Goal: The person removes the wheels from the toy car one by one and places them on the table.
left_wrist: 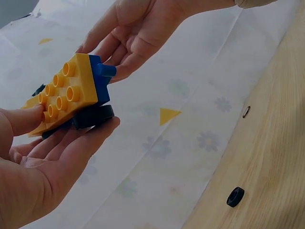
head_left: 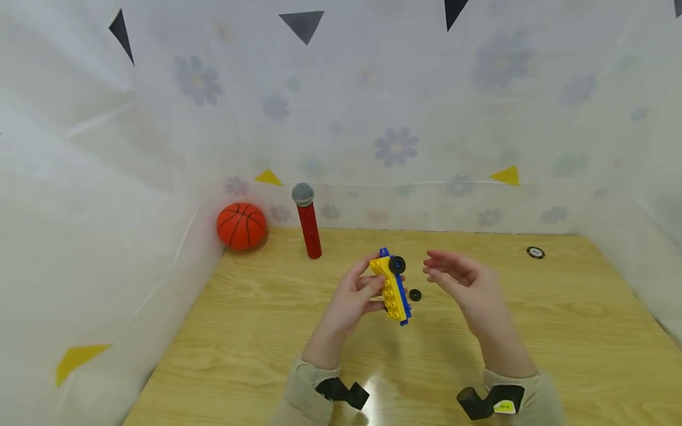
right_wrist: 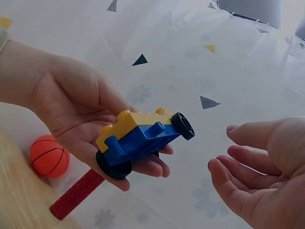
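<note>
Left hand (head_left: 358, 297) holds a yellow-and-blue plastic brick toy car (head_left: 392, 288) above the light wooden tabletop (head_left: 256, 331), fingers curled under it, thumb on the studded yellow top. The car is tilted, nose pointing away from the person. In the right wrist view two black wheels show on its near side, with a bare blue axle peg between them at the rear corner.

Right hand (head_left: 462, 284) is just beside the car, not touching it, palm facing it, fingers loosely bent and holding nothing. Hands are apart, with a small gap between them.

A small loose black wheel (head_left: 415, 295) lies on the table between and below the hands.

An orange toy basketball (head_left: 241, 226) and a red-handled toy microphone with grey mesh head (head_left: 308, 219) stand at the far left, by the floral white cloth backdrop (head_left: 373, 118). A small round black-and-white disc (head_left: 535, 252) lies far right.
</note>
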